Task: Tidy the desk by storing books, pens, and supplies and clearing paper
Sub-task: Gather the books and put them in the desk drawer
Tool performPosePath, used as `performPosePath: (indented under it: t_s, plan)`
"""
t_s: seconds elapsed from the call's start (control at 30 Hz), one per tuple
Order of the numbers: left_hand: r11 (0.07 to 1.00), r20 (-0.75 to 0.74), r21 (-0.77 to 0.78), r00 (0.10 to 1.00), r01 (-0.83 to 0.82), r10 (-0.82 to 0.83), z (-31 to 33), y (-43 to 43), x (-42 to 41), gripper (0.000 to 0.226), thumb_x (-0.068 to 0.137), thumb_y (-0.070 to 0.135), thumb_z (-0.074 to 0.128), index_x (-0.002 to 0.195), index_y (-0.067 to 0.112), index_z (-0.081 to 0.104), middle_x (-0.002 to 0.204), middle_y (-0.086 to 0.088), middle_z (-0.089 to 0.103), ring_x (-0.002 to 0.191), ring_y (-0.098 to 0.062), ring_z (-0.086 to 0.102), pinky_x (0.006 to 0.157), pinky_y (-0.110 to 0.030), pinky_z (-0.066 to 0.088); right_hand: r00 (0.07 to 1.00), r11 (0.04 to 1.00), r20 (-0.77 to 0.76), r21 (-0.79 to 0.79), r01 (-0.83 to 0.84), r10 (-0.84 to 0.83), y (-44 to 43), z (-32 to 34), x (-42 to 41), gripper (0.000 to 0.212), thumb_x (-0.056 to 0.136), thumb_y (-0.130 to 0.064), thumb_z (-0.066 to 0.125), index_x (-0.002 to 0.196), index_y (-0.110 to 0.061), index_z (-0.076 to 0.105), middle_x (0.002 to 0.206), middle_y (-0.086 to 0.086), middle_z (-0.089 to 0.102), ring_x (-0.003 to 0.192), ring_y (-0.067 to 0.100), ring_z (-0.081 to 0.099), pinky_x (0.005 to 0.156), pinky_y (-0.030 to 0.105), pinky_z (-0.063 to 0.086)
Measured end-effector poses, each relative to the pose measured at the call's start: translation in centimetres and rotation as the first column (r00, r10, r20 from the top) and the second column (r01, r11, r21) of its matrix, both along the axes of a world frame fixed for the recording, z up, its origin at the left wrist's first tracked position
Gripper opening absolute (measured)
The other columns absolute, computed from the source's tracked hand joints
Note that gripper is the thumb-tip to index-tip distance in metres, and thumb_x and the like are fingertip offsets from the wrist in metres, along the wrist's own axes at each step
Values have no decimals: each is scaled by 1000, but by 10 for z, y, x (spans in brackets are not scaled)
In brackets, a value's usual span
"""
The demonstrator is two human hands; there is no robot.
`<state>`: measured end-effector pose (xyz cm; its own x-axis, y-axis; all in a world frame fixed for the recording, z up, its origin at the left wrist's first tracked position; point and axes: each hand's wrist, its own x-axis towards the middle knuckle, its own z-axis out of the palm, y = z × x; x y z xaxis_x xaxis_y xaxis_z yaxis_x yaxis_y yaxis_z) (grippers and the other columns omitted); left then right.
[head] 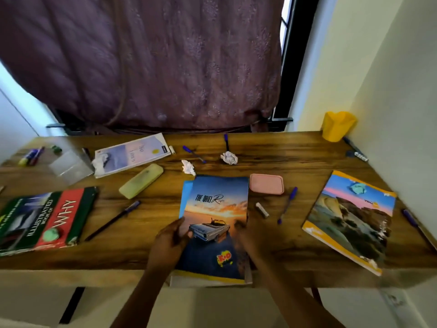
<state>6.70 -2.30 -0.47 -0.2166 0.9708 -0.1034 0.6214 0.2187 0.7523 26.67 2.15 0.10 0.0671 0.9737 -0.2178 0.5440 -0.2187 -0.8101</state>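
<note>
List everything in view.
car-cover notebook: 1, blue-orange, front centre
hardback book: 1, green-red, front left
landscape notebook: 1, yellow-edged, right
pale book: 1, lilac-white, back left
paper balls: 5, three white mid-back, green on hardback book, blue on landscape notebook
pens: 6 or more, mostly blue, scattered
pencil case: 1, yellow-green, centre-left
flat box: 1, pink, beside car-cover notebook
cup: 1, yellow, back right corner
clear box: 1, transparent, back left
left hand: 1, grips car-cover notebook's left edge
right hand: 1, blurred, at its right edge
</note>
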Motion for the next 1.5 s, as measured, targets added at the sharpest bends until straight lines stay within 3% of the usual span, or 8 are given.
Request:
performPosePath:
  t_s: [0.07, 0.2, 0.5, 0.73, 1.1, 1.23, 1.4, 1.5]
  plan:
    - [997, -153, 80, 988, 12, 0, -11, 0, -5, 53, 91, 28, 60, 140, 17, 43, 142, -5, 47, 129, -22, 43, 107, -33, 32, 995, 997, 72, 28, -69, 67, 0, -3, -7, 69, 78, -75, 26, 85, -12, 54, 62, -5, 38, 60, 12, 46, 61, 18, 27]
    - [998, -7, 69, 1000, 3, -3, -19, 4, -20, 70, 84, 22, 70, 145, 17, 36, 147, -7, 40, 136, -26, 35, 113, -43, 31, 983, 995, 158, 9, -102, 99, 4, -3, 4, 27, 89, -33, 53, 104, -12, 57, 81, -4, 51, 91, 22, 57, 67, 19, 35]
    - [975, -5, -138, 984, 174, -177, -24, 11, -33, 98, 73, 31, 79, 150, 27, 19, 157, 0, 12, 143, -23, 16, 116, -40, 24, 915, 981, 355, -30, -193, 191, 18, -6, 5, 41, 94, -21, 55, 132, -9, 46, 129, 12, 53, 114, 25, 53, 86, 27, 42]
    - [1000, 102, 5, 995, -13, 12, -30, 14, -14, 59, 88, 13, 62, 142, 18, 39, 150, -3, 36, 137, -21, 32, 112, -45, 33, 949, 995, 305, 21, -96, 85, 12, -7, -2, 45, 93, -9, 48, 138, -10, 42, 133, 12, 51, 117, 27, 53, 88, 28, 44]
    - [994, 4, 107, 1000, -13, 13, 6, 23, 24, 62, 88, 6, 60, 144, 19, 36, 144, -8, 43, 130, -25, 41, 108, -41, 38, 989, 980, 145, 196, -20, -9, -1, 6, 15, 45, 88, -17, 59, 132, -17, 51, 131, 7, 52, 117, 23, 52, 95, 27, 41]
    - [891, 40, 334, 940, 307, -339, 40, 24, 117, 49, 90, 14, 60, 137, 20, 46, 143, -1, 44, 131, -18, 39, 108, -31, 33, 939, 922, 173, 306, 236, -298, -18, 21, 84, 42, 90, -16, 58, 131, -13, 51, 135, 8, 47, 121, 25, 48, 100, 33, 39]
    - [812, 302, 86, 761, 578, -574, 47, 73, 258, 49, 86, 15, 62, 133, 14, 51, 136, -11, 52, 118, -26, 54, 101, -36, 44, 738, 798, 313, 318, 512, -598, -21, 20, 202, 44, 88, -21, 59, 130, -8, 50, 136, 20, 45, 127, 35, 39, 104, 41, 34]
    - [710, 57, -184, 729, 679, -682, 35, 101, 314, 65, 89, 24, 61, 145, 12, 32, 146, -12, 40, 130, -30, 43, 104, -36, 39, 679, 763, 381, 130, 633, -628, -26, 11, 239, 53, 91, -29, 56, 135, -6, 40, 140, 20, 40, 129, 35, 37, 104, 39, 32]
